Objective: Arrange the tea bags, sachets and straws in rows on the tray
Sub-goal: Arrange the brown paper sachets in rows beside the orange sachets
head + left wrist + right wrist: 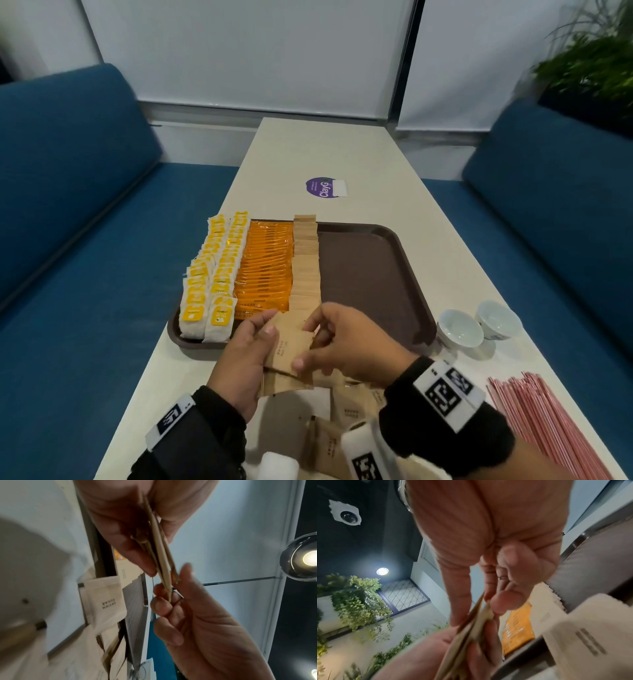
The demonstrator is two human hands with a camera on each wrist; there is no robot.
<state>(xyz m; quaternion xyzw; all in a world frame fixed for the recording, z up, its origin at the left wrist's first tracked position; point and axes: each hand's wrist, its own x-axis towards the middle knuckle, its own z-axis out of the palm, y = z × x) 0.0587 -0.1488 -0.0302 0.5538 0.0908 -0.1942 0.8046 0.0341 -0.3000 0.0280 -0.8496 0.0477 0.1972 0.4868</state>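
Nearest, loose brown sugar sachets [346,407] lie short of the brown tray [370,274]. Above its near rim, the left hand [239,359] grips a fanned sachet stack [291,349] while the right hand [346,342] pinches the top one; several could slip out together. Beyond, the tray's right half stays open beside the brown sachet row [306,260].

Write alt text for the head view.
Both hands, left hand and right hand, hold a stack of brown sachets above the table's near edge. Behind, a brown tray holds rows of tea bags, orange sachets and more brown ones.
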